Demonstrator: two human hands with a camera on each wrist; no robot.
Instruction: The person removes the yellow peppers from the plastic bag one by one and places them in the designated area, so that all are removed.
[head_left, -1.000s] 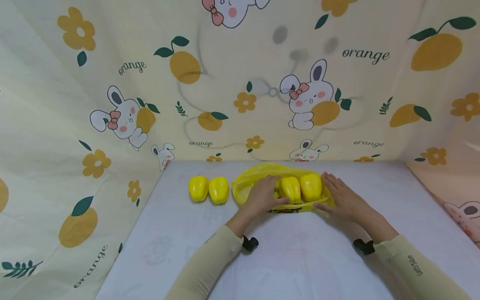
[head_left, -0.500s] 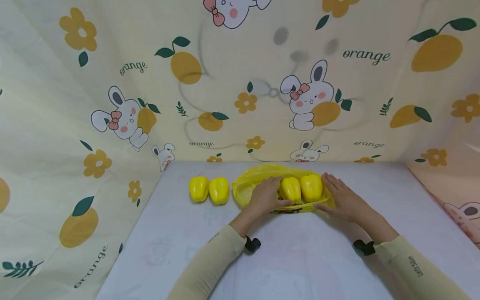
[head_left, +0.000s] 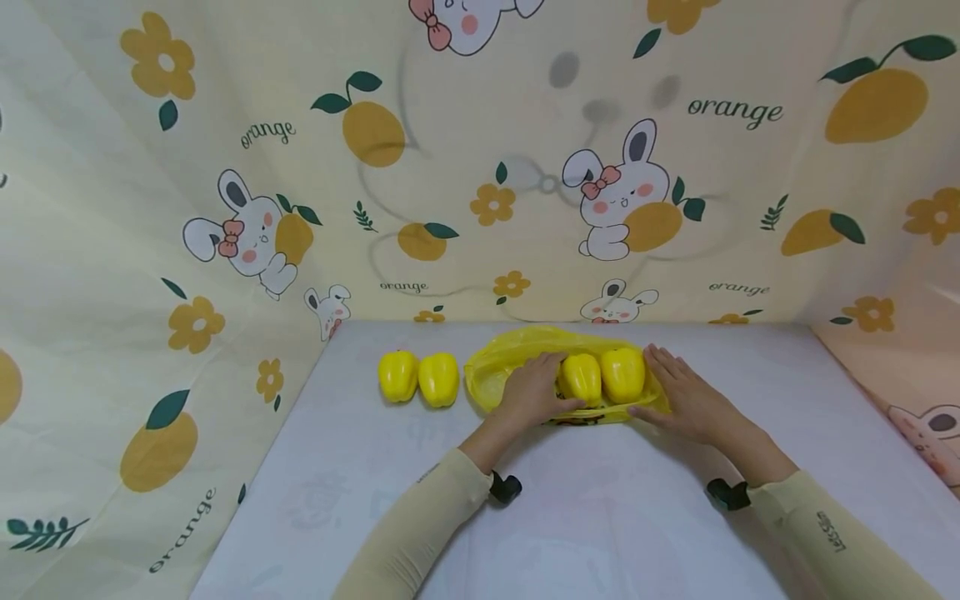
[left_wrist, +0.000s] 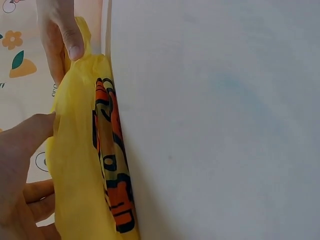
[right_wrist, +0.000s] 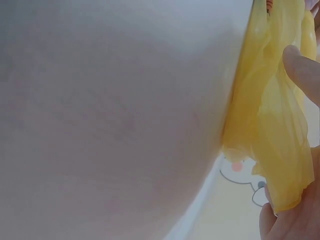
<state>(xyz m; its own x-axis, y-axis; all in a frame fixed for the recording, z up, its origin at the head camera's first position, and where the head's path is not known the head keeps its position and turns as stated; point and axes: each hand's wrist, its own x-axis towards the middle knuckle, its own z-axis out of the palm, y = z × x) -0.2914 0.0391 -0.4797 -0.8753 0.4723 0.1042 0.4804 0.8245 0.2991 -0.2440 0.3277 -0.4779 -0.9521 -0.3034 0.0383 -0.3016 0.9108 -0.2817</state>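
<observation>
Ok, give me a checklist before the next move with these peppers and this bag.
1. Yellow bag open: ok, its mouth gapes.
2. Left bagged pepper and right bagged pepper inside: ok, side by side.
3. Left loose pepper and right loose pepper bagged: not ok, both on the table.
4. Left hand clear of left bagged pepper: cannot tell, contact is unclear.
5. Right hand at the bag's right end: ok.

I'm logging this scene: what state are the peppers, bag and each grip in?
Yellow bag: open, on the table.
Far-left pepper: loose on the table.
Second pepper: loose, beside it.
Third pepper: inside the bag.
Far-right pepper: inside, beside the third.
Left grip: beside the third pepper; whether holding it is unclear.
Right grip: fingers straight, against the bag's right end.
</observation>
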